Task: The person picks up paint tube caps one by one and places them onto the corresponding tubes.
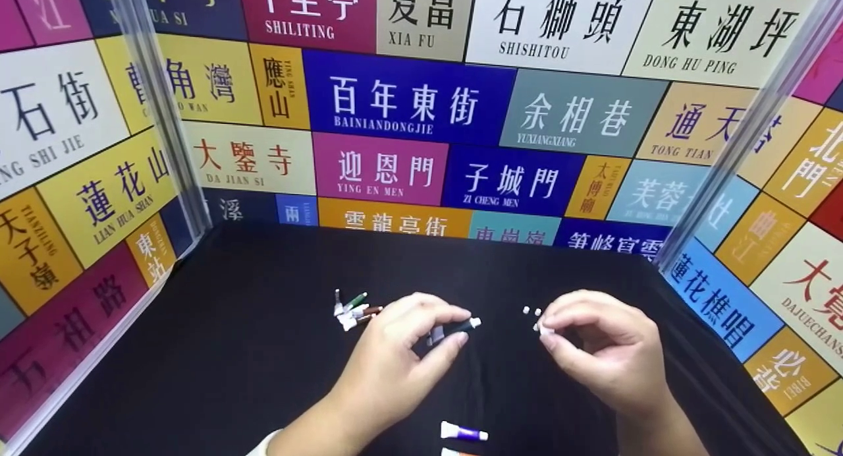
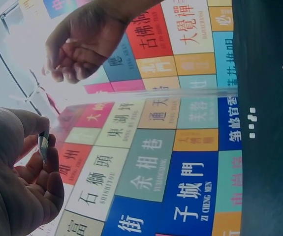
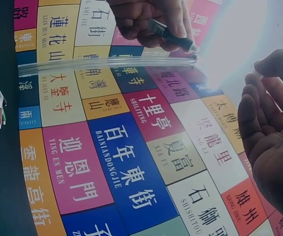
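Many coloured panels (image 1: 408,107), lettered in Chinese characters and Latin capitals, cover the walls from my far left, across the back, to my right. A black cloth (image 1: 263,364) is spread below them. Left of centre on the cloth lies a small pile of slim tubes (image 1: 350,320), with white ends and bits of green and brown showing.

Just right of the pile, and nearer to me, is my left hand (image 1: 408,350), raised above the cloth. Its thumb and fingers grip a small dark tube (image 1: 461,326), whose white tip points toward my other hand. A pale sleeve (image 1: 265,444) shows at that wrist.

Near the middle, close to me, a purple tube (image 1: 464,433) lies on its side; below it, an orange tube (image 1: 461,452) is cut off by the bottom edge of the head view.

Farther right, a few tiny white pieces (image 1: 527,310) lie on the cloth. Beside them in that view is my right hand (image 1: 606,344), also raised, thumb and forefinger pinching a small white bit (image 1: 546,331), too blurred to identify.
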`<state>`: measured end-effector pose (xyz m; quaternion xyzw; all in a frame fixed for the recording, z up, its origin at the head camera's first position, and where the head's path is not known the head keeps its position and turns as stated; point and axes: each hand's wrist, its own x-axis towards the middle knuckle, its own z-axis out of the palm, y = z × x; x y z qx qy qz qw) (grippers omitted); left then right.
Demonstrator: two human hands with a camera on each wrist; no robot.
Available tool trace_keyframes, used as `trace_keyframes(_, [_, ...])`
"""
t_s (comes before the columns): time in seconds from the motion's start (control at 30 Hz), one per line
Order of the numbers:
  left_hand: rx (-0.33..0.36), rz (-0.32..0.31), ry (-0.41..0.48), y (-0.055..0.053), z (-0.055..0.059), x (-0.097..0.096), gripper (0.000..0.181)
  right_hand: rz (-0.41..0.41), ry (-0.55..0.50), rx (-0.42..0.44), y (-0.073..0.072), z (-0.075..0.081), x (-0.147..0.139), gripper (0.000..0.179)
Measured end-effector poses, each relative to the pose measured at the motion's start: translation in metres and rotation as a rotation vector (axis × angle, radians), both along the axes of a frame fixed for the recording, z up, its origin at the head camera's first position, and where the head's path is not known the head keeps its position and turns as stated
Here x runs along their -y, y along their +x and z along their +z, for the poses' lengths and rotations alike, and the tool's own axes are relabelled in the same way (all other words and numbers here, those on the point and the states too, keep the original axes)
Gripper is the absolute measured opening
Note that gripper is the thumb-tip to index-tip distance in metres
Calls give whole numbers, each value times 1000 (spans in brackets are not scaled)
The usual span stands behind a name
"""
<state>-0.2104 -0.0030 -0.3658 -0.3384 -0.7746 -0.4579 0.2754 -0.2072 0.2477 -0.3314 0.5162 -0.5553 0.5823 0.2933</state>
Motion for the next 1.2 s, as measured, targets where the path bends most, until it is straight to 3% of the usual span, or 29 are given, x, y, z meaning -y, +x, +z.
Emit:
trace_keyframes(0.13, [-94, 1, 9, 5, 2, -2, 21, -2, 5, -3, 1, 0, 1, 29])
trace_keyframes(0.27, [-145, 5, 11, 11, 4, -2, 23, -4, 11, -2, 1, -1, 2, 30])
trace_keyframes(0.67, [-166, -8, -32, 24, 10, -4, 22, -8, 38, -24, 4, 1, 6, 29])
trace_keyframes(1.2, [-223, -21, -26, 22, 7, -6, 21, -12, 130, -65, 10, 2, 16, 32])
